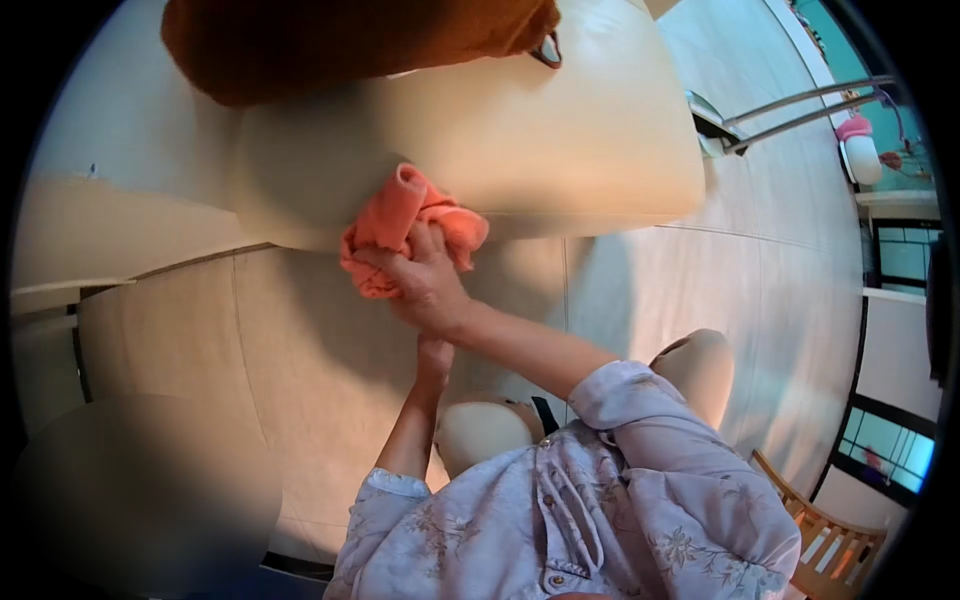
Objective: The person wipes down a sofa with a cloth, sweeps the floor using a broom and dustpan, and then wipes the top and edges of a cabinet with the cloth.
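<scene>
A bunched coral-pink cloth (392,212) is held in front of the rounded edge of a cream padded seat (590,150), one rolled end sticking up. My right hand (430,285) is closed on the cloth, thumb and fingers pressed into its folds. Under the right wrist, only the wrist and lower part of my left hand (434,352) show. Its fingers are hidden behind the right hand and the cloth, so what it grips cannot be seen.
A brown furry item (350,45) lies across the far part of the seat. Pale floor tiles (330,400) spread below. A metal-framed object (790,108) stands at the upper right, a slatted wooden chair (825,540) at the lower right. A blurred rounded shape (150,490) fills the lower left.
</scene>
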A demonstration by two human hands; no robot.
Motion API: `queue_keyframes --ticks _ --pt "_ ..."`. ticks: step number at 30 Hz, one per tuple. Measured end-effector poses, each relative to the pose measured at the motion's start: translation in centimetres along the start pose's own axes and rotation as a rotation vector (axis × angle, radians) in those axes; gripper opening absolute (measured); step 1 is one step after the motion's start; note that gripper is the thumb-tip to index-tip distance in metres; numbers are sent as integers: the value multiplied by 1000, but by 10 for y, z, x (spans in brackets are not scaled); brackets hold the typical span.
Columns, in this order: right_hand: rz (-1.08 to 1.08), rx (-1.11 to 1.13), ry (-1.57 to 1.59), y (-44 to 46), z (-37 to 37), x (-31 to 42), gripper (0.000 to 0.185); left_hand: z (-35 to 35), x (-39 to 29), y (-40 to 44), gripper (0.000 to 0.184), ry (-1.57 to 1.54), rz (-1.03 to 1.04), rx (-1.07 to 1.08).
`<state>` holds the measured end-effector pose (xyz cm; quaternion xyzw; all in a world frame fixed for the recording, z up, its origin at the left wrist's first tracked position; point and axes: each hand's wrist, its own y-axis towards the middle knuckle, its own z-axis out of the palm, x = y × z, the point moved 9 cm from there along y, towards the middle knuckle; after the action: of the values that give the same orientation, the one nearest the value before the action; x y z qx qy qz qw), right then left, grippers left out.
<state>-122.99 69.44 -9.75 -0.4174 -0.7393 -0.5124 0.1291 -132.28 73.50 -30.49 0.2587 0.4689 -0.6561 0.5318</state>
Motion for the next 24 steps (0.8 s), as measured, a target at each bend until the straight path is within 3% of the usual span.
queue_keyframes --ticks 2,5,7,8,10,11,14,17,18,19,21,24 --pt "125 280 6 -6 -4 -9 44 -6 -9 4 28 -173 38 -58" --pt "-223 225 -97 -1 -71 2 50 -28 4 5 27 34 -86 -29" --pt "-331 306 -285 2 -83 -17 50 -43 6 -1 28 87 -102 -67" --pt "-259 428 -331 -1 -62 -43 50 -47 10 -5 29 153 -134 -82" --pt "-343 445 -424 6 -39 -51 44 -48 13 -5 27 174 -155 -102" --pt "-502 343 -459 15 -24 -30 38 -50 16 -4 26 204 -179 -121" --pt "-597 320 -244 53 53 18 35 -43 16 8 23 71 -45 -55" --pt "-675 38 -415 96 98 81 36 -31 -2 17 20 101 21 -19" --pt "-671 32 -424 98 108 84 36 -24 -9 18 20 105 22 -8" --pt "-665 286 -394 95 135 81 34 -19 -22 18 19 96 80 -21" --pt "-650 546 -369 87 145 78 33 -16 -33 19 18 77 137 -26" --pt "-477 364 -325 85 71 41 16 -26 -40 27 17 12 91 -29"
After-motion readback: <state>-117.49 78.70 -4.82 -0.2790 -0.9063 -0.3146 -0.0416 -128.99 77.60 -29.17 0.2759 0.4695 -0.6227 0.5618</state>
